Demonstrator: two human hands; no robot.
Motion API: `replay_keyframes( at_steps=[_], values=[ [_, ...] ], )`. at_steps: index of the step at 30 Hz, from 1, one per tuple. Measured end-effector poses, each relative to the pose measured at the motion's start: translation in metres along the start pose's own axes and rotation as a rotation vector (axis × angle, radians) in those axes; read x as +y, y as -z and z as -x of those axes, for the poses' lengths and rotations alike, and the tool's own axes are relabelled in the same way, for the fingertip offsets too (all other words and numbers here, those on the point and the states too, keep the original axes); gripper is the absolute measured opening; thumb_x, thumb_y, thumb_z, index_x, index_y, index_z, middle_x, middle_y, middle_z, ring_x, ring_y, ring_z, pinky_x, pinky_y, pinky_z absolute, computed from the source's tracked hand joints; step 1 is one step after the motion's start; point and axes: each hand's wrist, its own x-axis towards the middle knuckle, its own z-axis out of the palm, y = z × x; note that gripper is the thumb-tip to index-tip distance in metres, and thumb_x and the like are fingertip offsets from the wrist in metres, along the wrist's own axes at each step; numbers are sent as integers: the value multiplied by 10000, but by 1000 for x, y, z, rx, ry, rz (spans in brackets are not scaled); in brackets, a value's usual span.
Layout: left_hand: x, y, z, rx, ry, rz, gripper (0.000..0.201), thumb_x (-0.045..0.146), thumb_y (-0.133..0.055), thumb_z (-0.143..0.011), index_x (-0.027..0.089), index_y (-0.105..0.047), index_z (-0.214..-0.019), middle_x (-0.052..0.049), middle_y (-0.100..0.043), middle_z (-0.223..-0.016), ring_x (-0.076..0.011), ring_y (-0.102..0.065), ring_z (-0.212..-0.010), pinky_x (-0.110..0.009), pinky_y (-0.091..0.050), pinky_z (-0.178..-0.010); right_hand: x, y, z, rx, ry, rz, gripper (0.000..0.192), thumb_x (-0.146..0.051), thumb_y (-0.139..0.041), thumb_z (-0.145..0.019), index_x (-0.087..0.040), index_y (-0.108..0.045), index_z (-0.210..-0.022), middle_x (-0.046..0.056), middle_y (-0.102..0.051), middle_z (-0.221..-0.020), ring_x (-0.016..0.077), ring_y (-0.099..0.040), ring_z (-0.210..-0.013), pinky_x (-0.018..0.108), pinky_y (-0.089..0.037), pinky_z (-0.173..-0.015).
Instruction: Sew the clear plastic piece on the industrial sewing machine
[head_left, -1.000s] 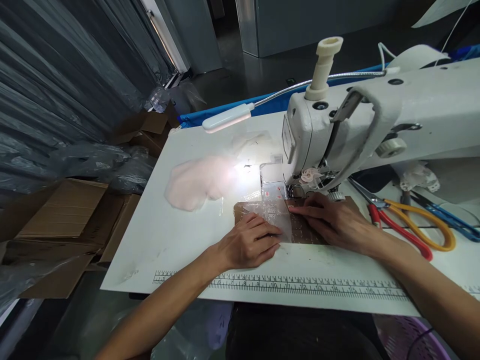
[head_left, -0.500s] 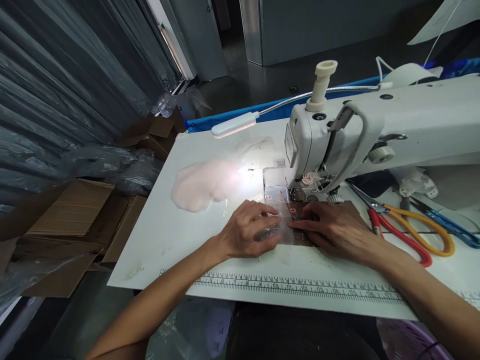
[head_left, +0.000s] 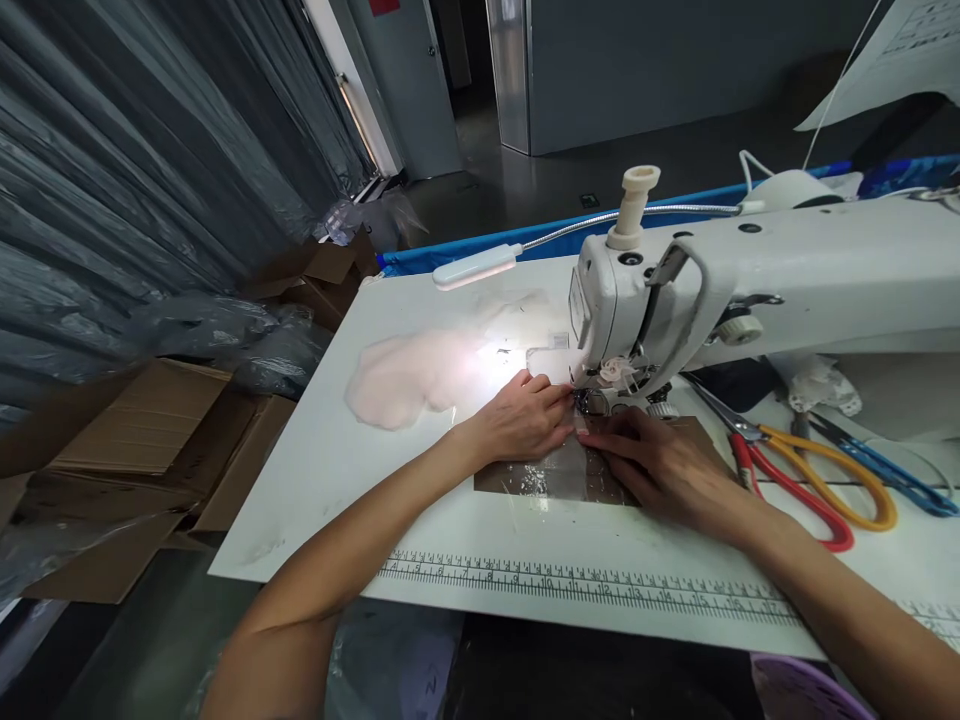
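a printed ruler scale (head_left: 525,580) follows the front edge of the desk (head_left: 300,480); leftward the top runs past pale pink fabric (head_left: 394,385), while the sewing machine (head_left: 817,270) bounds the right. the brown sheet (head_left: 499,478) lies flat under the left hand (head_left: 529,415) and right hand (head_left: 664,460); the left fingers bunch, the right index reaches out, but i cannot tell whether either pinches. cardboard boxes (head_left: 142,415) stand left.

Bent left fingers (head_left: 553,396) rest close to right fingers (head_left: 609,442).
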Motion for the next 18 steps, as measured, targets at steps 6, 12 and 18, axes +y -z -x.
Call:
replay_keyframes(
  at_steps=[6,12,18],
  values=[
    [-2,-3,8,38,39,120,469,427,-343,-982,109,-548,-1259,-140,-526,-1352,-237,-503,-963,-408,-379,-840,-2,-1,-2,59,55,22,363,-260,-388,-953,-240,-624,-1228,109,-620,-1000,201,-617,-874,355,-554,-748],
    [-1,-11,9,120,63,179,457,430,-402,-957,107,-565,-1236,-142,-544,-1341,-260,-511,-1001,-462,-367,-886,-3,-1,-2,43,53,40,367,-245,-395,-948,-239,-622,-1235,112,-632,-985,196,-633,-814,354,-557,-709],
    [0,-12,9,137,78,203,450,433,-419,-946,123,-579,-1231,-144,-546,-1341,-270,-519,-1001,-480,-357,-893,1,-6,2,19,13,53,376,-240,-413,-931,-273,-614,-1246,118,-625,-1054,222,-639,-851,390,-557,-713]
  ],
)
